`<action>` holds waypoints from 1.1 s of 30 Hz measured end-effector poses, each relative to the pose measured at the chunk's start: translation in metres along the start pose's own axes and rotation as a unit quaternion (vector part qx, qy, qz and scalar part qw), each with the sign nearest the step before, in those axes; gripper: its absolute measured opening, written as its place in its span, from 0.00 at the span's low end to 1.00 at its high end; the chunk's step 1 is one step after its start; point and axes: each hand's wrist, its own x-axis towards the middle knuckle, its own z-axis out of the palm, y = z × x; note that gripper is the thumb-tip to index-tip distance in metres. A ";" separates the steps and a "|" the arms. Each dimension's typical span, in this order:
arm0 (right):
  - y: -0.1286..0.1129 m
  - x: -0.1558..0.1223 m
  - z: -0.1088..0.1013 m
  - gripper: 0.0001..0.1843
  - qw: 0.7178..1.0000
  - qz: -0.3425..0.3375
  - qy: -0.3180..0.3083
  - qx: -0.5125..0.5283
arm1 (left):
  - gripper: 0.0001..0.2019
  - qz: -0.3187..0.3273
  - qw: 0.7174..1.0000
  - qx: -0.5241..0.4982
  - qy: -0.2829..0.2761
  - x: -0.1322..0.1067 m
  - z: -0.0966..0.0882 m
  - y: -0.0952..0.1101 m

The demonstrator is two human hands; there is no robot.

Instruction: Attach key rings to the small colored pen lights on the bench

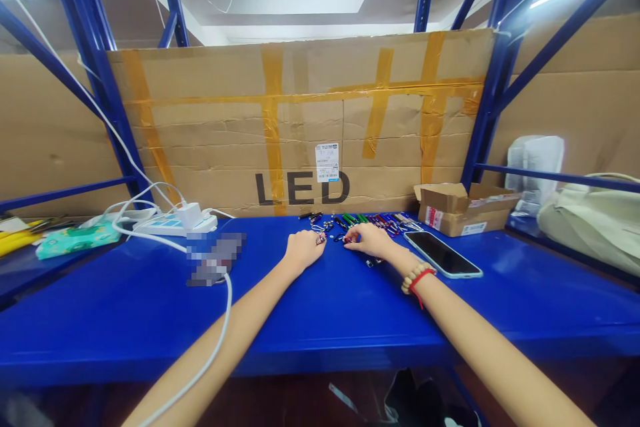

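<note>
My left hand [304,252] is closed, with a small shiny dark piece [321,239] showing at its fingertips. Close by on the right, my right hand [370,240] bends over the blue tabletop, thumb and fingers pinched around a small dark reddish piece [347,239]. Both pieces are too small to name. Just beyond the hands lies a spread of small slim coloured pieces, among them green ones [350,219] and dark ones [306,216]. More purple and silver ones [400,221] lie behind my right wrist. A few tiny bits sit between the hands.
A phone [443,255] lies right of my right wrist, before an open cardboard box [463,208]. On the left are a power strip [167,223], a blurred-out object [217,260] and a white cable [227,307] crossing my left forearm. A large carton [225,127] stands behind.
</note>
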 end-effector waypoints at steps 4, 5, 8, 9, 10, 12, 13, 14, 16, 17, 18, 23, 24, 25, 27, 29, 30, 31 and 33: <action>0.002 0.004 0.002 0.14 0.995 -0.013 0.066 0.072 | 0.20 -0.035 0.998 -0.059 0.009 0.001 0.000 0.000; 0.001 0.005 0.002 0.15 0.990 -0.016 0.084 0.111 | 0.21 -0.049 0.995 -0.084 0.015 0.001 0.001 0.000; -0.003 0.006 0.002 0.17 0.967 -0.021 0.113 0.227 | 0.24 -0.077 0.982 -0.166 0.035 0.002 0.001 -0.002; -0.005 0.006 0.002 0.18 0.961 -0.022 0.116 0.251 | 0.25 -0.079 0.978 -0.191 0.041 0.002 0.001 -0.002; -0.007 0.006 0.003 0.18 0.957 -0.022 0.115 0.266 | 0.26 -0.077 0.973 -0.211 0.048 0.002 0.001 -0.002; -0.009 0.006 0.004 0.19 0.955 -0.028 0.108 0.276 | 0.26 -0.061 0.967 -0.239 0.057 0.001 0.001 -0.003; -0.011 0.006 0.006 0.20 0.955 -0.032 0.108 0.276 | 0.25 -0.047 0.966 -0.247 0.058 0.000 0.001 -0.002; -0.012 0.006 0.008 0.20 0.955 -0.036 0.111 0.274 | 0.25 -0.030 0.966 -0.250 0.058 -0.001 0.001 -0.002; -0.014 0.006 0.012 0.22 0.952 -0.040 0.118 0.279 | 0.23 0.010 0.968 -0.244 0.052 -0.002 0.000 0.000; -0.015 0.007 0.015 0.23 0.949 -0.038 0.118 0.290 | 0.22 0.029 0.970 -0.238 0.048 -0.003 0.001 0.001; -0.016 0.008 0.017 0.24 0.945 -0.035 0.115 0.305 | 0.22 0.047 0.970 -0.234 0.043 -0.003 0.001 0.001; -0.018 0.010 0.022 0.25 0.925 -0.003 0.100 0.366 | 0.21 0.070 0.962 -0.259 0.047 0.001 0.008 -0.001; -0.018 0.010 0.022 0.25 0.922 0.005 0.102 0.374 | 0.21 0.064 0.960 -0.268 0.052 0.002 0.010 -0.002; -0.018 0.011 0.022 0.25 0.918 0.012 0.105 0.383 | 0.21 0.059 0.958 -0.276 0.054 0.003 0.011 -0.003; -0.017 0.011 0.022 0.25 0.909 0.025 0.112 0.400 | 0.21 0.057 0.954 -0.291 0.050 0.004 0.012 -0.004; -0.017 0.011 0.021 0.24 0.905 0.030 0.113 0.408 | 0.21 0.067 0.950 -0.303 0.044 0.004 0.012 -0.004; -0.017 0.010 0.021 0.24 0.906 0.029 0.113 0.407 | 0.21 0.072 0.948 -0.306 0.044 0.003 0.011 -0.004; -0.017 0.010 0.021 0.24 0.909 0.029 0.111 0.400 | 0.21 0.074 0.948 -0.307 0.046 0.002 0.010 -0.004; -0.018 0.009 0.021 0.24 0.919 0.027 0.107 0.378 | 0.20 0.071 0.949 -0.304 0.050 0.001 0.008 -0.003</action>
